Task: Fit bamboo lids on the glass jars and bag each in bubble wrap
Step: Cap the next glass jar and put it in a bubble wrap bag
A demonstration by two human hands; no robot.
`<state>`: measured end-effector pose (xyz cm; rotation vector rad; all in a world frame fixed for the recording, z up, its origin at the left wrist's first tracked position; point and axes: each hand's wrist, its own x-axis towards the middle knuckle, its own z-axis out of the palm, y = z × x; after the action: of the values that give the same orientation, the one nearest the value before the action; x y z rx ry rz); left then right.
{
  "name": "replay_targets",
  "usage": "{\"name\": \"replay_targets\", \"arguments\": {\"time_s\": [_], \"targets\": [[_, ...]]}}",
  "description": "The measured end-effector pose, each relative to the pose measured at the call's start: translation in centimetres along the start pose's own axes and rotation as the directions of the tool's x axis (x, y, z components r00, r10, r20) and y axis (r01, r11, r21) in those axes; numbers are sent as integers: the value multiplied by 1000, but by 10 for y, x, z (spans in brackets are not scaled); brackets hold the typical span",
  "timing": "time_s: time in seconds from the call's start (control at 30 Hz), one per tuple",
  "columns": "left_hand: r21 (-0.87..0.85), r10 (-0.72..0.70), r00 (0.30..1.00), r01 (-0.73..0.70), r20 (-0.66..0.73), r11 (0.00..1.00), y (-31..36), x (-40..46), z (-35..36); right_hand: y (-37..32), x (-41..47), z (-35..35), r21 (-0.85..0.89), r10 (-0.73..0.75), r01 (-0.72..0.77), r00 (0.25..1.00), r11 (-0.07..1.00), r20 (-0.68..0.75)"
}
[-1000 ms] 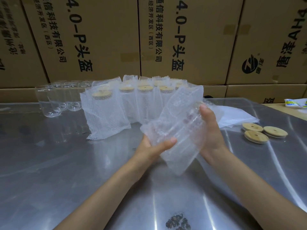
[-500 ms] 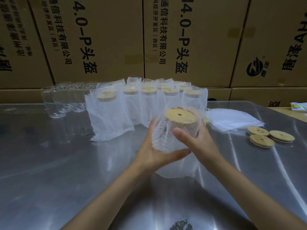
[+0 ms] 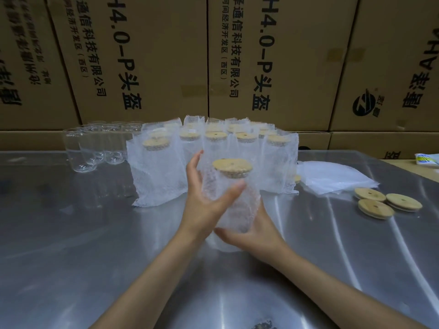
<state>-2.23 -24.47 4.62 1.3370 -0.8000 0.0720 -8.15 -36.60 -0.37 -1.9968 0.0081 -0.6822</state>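
I hold a bagged jar (image 3: 235,200) upright over the steel table, its bamboo lid (image 3: 232,165) showing through the open top of the bubble wrap. My left hand (image 3: 204,198) grips its left side, thumb across the front. My right hand (image 3: 251,236) cups the bottom of the bag. Behind it stand several bagged, lidded jars (image 3: 161,167) in rows. Several bare glass jars (image 3: 88,148) stand at the back left. Three loose bamboo lids (image 3: 384,205) lie at the right.
A stack of flat bubble-wrap bags (image 3: 332,176) lies right of the bagged jars. Cardboard boxes (image 3: 261,62) form a wall behind the steel table (image 3: 71,233). A small printed packet (image 3: 426,159) sits at the far right edge.
The jar went from tilted and sideways in the bag to upright. My right hand dropped from the jar's side to under its base. The view moved closer.
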Motion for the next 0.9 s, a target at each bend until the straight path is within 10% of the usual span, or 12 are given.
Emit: {"name": "replay_targets", "arguments": {"time_s": [0.3, 0.5, 0.9], "targets": [[92, 45, 884, -2, -466, 996, -35, 22, -38, 12, 51, 33, 1, 164, -168, 956, 986, -243], [263, -47, 712, 319, -701, 910, -77, 39, -73, 18, 92, 64, -71, 242, -287, 897, 955, -369], [301, -138, 829, 346, -542, 889, -118, 80, -85, 36, 136, 95, -249, 106, -186, 947, 950, -303]]}}
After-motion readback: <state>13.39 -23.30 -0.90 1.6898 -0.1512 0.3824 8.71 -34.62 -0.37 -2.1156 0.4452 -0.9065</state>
